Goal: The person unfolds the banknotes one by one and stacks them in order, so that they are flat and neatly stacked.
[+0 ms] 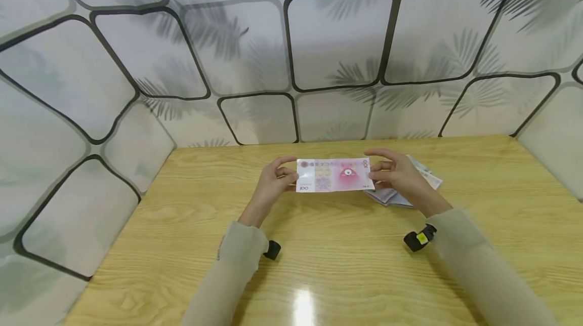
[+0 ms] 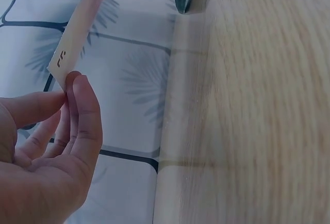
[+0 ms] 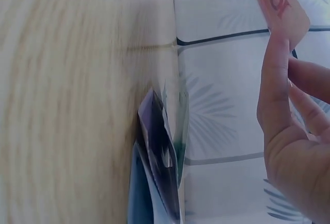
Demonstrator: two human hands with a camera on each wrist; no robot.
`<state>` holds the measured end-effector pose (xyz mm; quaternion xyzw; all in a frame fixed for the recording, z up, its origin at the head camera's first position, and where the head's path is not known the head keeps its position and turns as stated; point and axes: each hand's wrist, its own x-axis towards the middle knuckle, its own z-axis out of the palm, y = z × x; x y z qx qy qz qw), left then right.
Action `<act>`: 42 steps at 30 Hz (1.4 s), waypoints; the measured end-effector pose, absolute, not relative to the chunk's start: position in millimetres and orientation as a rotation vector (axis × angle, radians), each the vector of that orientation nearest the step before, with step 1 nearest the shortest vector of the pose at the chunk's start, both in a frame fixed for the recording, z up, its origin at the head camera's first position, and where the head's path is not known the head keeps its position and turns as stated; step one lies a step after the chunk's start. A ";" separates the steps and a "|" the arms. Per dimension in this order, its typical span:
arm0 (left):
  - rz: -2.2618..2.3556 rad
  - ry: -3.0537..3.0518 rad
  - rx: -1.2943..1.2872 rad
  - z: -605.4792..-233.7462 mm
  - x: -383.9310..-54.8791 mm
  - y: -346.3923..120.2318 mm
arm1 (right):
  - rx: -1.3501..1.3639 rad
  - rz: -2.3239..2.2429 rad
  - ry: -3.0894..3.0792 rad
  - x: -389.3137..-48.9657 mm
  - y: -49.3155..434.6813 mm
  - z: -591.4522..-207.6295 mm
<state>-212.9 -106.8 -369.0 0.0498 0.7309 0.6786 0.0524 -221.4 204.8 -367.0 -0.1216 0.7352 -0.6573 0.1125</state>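
A pink and white banknote (image 1: pixel 334 175) marked 100 is stretched flat between both hands, raised above the table. My left hand (image 1: pixel 277 176) pinches its left end between thumb and fingers; the left wrist view shows that hand (image 2: pixel 62 131) at the note's corner (image 2: pixel 72 54). On the other end, my right hand (image 1: pixel 395 174) pinches the edge, and in the right wrist view the thumb and fingers (image 3: pixel 276 80) meet at the pink corner (image 3: pixel 281 10). Behind and under the right hand lies a loose pile of banknotes (image 1: pixel 384 195), partly hidden by that hand.
The wooden table (image 1: pixel 341 265) meets a patterned backdrop (image 1: pixel 337 37) with dark rounded outlines and leaf shadows at the back and sides. Folded notes (image 3: pixel 157 152) stand up from the tabletop in the right wrist view. Black wrist devices (image 1: pixel 415 240) sit under both sleeves.
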 end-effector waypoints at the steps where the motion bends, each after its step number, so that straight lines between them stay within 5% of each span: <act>1: 2.064 2.219 0.162 -369.3 -212.1 -107.1 | -0.363 -1.928 2.171 -220.0 204.8 -367.2; 42: 1.928 2.182 0.365 -376.9 -171.0 -115.3 | -0.504 -1.939 2.136 -171.1 213.4 -378.2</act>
